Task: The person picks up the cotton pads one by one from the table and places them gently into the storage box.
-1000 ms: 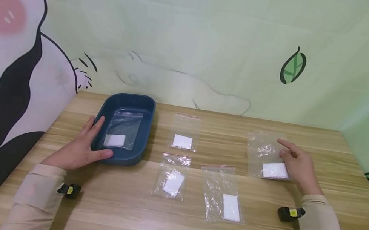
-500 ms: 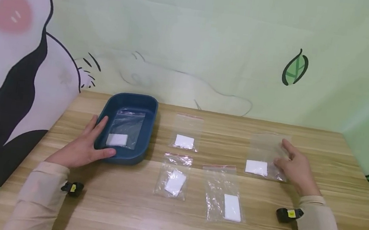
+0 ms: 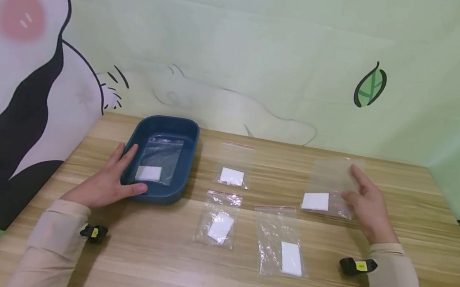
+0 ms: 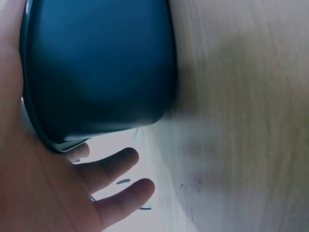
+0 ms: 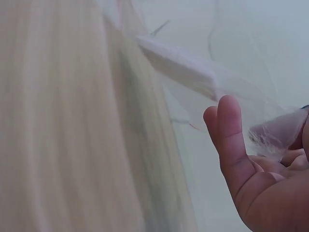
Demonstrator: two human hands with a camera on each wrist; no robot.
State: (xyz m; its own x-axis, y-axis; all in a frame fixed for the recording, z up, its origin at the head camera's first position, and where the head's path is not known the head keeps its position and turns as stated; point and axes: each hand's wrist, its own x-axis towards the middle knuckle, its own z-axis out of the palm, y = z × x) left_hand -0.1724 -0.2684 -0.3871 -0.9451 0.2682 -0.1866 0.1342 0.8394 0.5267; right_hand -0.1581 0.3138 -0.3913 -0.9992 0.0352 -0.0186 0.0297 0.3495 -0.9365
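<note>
My right hand (image 3: 371, 211) pinches the right edge of a clear zip bag (image 3: 330, 176) at the right of the table. Inside it, a flat white block (image 3: 315, 201) sits at the lower left corner. In the right wrist view the block (image 5: 181, 70) hangs tilted in the bag, above the wood. My left hand (image 3: 102, 181) rests with spread, straight fingers against the left side of a blue tray (image 3: 190, 167), its thumb over the near rim. One zip bag (image 3: 165, 152) with a white block (image 3: 148, 173) lies inside the tray.
Between tray and right hand lie three more zip bags with white blocks: one at the back (image 3: 237, 156), one nearer (image 3: 223, 202) and one front right (image 3: 275, 229). A wall with a panda picture (image 3: 80, 74) stands behind the wooden table (image 3: 181, 275).
The right hand has taken hold of the bag and raised it slightly. The white block in it has shifted left. The left hand has stayed on the tray.
</note>
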